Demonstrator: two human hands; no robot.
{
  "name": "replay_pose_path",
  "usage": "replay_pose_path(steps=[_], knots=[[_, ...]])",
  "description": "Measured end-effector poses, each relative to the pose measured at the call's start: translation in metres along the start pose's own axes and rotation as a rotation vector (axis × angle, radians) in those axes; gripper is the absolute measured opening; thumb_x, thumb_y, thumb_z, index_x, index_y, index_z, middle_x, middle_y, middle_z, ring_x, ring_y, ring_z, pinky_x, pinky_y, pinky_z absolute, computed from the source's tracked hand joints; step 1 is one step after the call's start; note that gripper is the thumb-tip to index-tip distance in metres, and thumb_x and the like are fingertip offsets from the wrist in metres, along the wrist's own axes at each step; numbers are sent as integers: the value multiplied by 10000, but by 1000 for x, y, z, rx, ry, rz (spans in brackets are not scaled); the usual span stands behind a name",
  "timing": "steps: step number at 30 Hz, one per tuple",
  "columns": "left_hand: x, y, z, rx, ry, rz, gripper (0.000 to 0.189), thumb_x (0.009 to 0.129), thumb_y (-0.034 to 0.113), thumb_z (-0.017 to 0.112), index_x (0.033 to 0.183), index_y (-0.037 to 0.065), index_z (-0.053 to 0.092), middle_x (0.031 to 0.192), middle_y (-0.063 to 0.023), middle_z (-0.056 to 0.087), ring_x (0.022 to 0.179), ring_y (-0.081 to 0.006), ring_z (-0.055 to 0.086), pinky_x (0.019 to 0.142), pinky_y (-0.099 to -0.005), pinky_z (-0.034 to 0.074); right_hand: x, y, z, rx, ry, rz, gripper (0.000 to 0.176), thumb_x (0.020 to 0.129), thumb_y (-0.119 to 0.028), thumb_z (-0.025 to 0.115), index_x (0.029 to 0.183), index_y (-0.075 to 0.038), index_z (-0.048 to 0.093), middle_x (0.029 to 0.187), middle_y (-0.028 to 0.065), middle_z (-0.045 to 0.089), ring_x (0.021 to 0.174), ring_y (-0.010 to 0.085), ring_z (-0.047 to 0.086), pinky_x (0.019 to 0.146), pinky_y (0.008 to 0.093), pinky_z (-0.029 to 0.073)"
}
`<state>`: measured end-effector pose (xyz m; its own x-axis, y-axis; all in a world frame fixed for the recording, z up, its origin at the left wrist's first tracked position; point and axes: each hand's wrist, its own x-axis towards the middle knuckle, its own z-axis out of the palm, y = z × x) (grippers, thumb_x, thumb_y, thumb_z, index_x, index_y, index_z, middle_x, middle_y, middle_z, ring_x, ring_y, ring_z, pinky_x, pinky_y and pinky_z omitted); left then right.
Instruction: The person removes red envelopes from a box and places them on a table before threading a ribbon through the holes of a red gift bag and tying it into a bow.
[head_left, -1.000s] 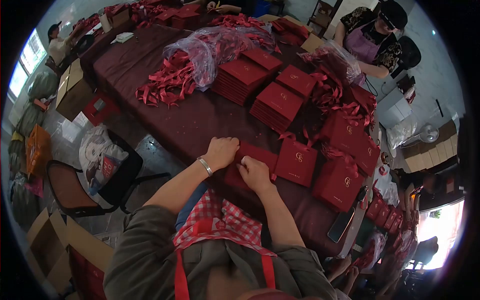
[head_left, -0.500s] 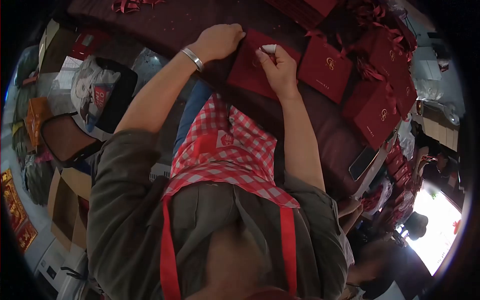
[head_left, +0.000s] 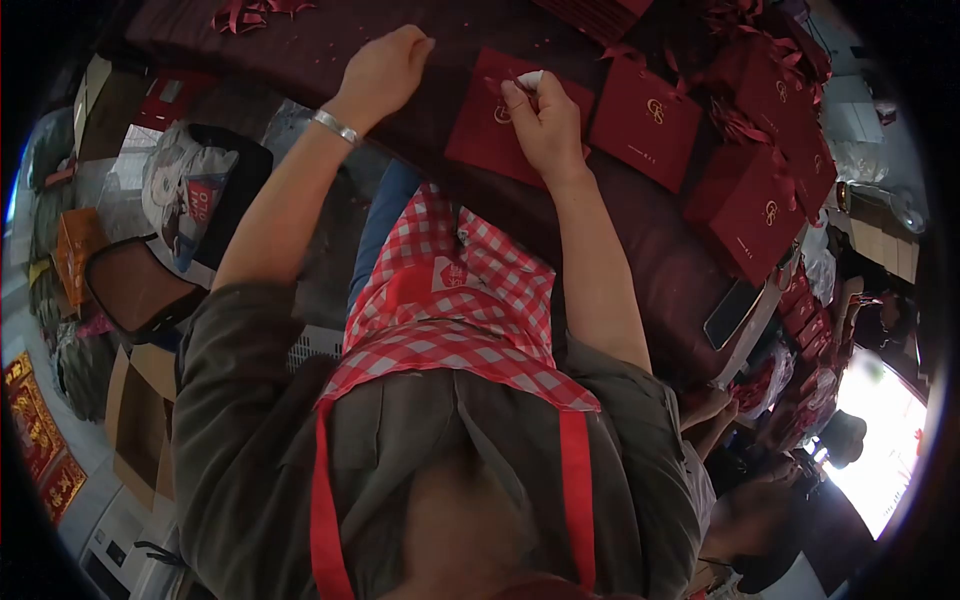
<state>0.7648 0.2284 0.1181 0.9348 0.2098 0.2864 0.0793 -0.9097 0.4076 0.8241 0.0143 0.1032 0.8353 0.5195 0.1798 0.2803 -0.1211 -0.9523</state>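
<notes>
A dark red gift bag (head_left: 478, 135) with gold lettering lies flat near the front edge of the table. My right hand (head_left: 548, 125) rests over it, thumb and fingers pinched on a thin red ribbon (head_left: 511, 78) by its top. White tape wraps a fingertip of that hand. My left hand (head_left: 385, 72), a silver bracelet at its wrist, is held above the cloth left of the bag. Its fingers are closed together; anything between them is hidden. Just right of the bag lies a similar gift bag (head_left: 645, 122) with a ribbon.
More red bags (head_left: 745, 215) with ribbons crowd the table's right side. A phone (head_left: 732, 313) lies near the right edge. Loose ribbons (head_left: 255, 14) sit at the far left. A chair (head_left: 145, 285) and an open carton (head_left: 140, 425) stand left; another person's hands (head_left: 708, 408) show right.
My left hand has moved left, away from the bag's edge. My right hand stays pinched over the bag, shifted slightly up and left in view.
</notes>
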Motion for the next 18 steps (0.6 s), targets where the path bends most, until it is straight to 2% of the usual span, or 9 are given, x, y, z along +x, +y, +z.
replay_pose_path(steps=[2, 3, 5, 6, 8, 10, 13, 15, 18], knots=[[-17, 19, 0, -174, -69, -41, 258, 887, 306, 578, 935, 57, 626, 857, -148, 669, 805, -335, 640, 694, -434, 502, -1, -3, 2, -230, -7, -60, 252, 931, -252, 586, 879, -7, 558, 719, 76, 644, 640, 146, 620, 593, 283, 478], [-23, 24, 2, -174, -75, -47, 258, 887, 306, 578, 935, 57, 626, 857, -148, 669, 805, -335, 640, 694, -434, 502, -1, -2, 4, -228, -12, -54, 252, 931, -252, 586, 879, -7, 558, 719, 76, 644, 640, 146, 620, 593, 283, 478], [-29, 40, 1, -223, -246, -76, 255, 861, 293, 615, 937, 50, 634, 871, -128, 674, 827, -302, 644, 716, -406, 499, -1, 0, 6, -346, -18, -123, 262, 943, -311, 502, 901, -54, 530, 693, 162, 623, 661, 375, 612, 592, 453, 465], [-27, 45, 0, -262, -274, -113, 256, 836, 270, 646, 956, 44, 640, 874, -114, 677, 840, -286, 641, 733, -389, 494, -2, 1, 5, -351, -21, -123, 262, 943, -311, 502, 901, -54, 530, 693, 162, 623, 661, 375, 612, 592, 453, 465], [-23, 43, 7, -326, -228, -100, 255, 830, 256, 655, 964, 40, 640, 888, -118, 676, 839, -281, 643, 736, -382, 495, -3, 2, 5, -376, 24, -214, 287, 961, -282, 493, 863, -14, 509, 662, 127, 585, 603, 267, 583, 570, 357, 442], [-20, 42, 13, -382, -188, -86, 255, 823, 242, 664, 973, 36, 640, 901, -121, 676, 837, -276, 645, 738, -374, 496, -2, 4, 3, -291, 23, -189, 267, 963, -260, 479, 865, -12, 499, 661, 131, 567, 596, 269, 559, 573, 363, 436], [-20, 43, 16, -602, -261, -173, 273, 837, 205, 663, 1032, 15, 637, 911, -117, 679, 841, -224, 646, 737, -331, 497, -3, 7, 2, -204, 52, -170, 240, 967, -225, 458, 862, -10, 485, 662, 124, 541, 587, 243, 520, 576, 358, 427], [-26, 43, 9, -861, -419, -366, 213, 883, 132, 631, 1023, -26, 597, 869, -12, 617, 786, -89, 547, 697, -256, 463, -2, 7, 3, -207, 81, -182, 233, 968, -212, 452, 855, -10, 482, 664, 111, 534, 586, 216, 505, 575, 346, 424], [-40, 45, 1, -743, -425, -252, 324, 866, 137, 647, 1115, -64, 592, 864, -76, 665, 756, -125, 608, 682, -260, 487, -1, 8, 2, -119, 114, -136, 240, 973, -213, 452, 856, -6, 488, 662, 75, 535, 593, 158, 502, 563, 316, 416]])
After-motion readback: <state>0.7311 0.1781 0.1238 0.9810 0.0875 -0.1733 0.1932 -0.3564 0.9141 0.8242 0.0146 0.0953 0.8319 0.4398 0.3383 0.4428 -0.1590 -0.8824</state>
